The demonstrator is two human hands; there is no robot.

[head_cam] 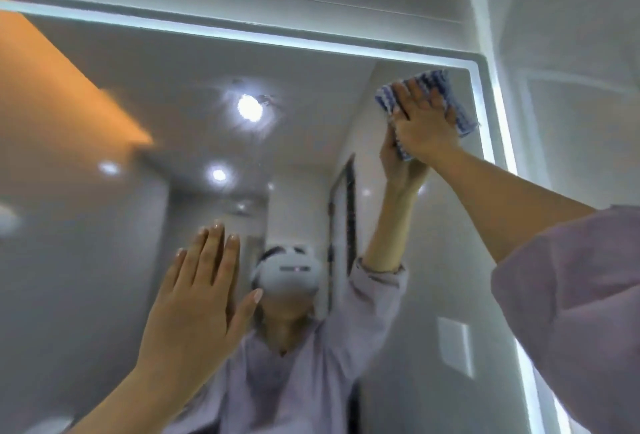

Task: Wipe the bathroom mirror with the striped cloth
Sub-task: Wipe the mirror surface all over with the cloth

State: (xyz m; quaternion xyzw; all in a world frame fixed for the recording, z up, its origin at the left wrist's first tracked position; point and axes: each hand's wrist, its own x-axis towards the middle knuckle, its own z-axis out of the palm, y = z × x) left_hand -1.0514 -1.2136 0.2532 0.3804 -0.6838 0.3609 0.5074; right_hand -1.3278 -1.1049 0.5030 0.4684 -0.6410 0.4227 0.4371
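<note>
Nearest, at 8 o'clock, the left hand [197,309] has its grip apart, fingers straight and flat toward the mirror [311,63], holding nothing. Farther up, at 1 o'clock, the right hand [424,125] has its grip spread too, straight fingers pressing the striped cloth [441,82] against the glass in the top right corner, just inside the lit strip [242,37]. Wiping looks under way. I cannot tell how much glass is clean.

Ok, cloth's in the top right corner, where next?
Probably sweep the cloth left along the top of the mirror. The right hand presses it flat on the glass right at the lit corner, so no room remains rightward or upward, and wide glass lies to the left.
</note>
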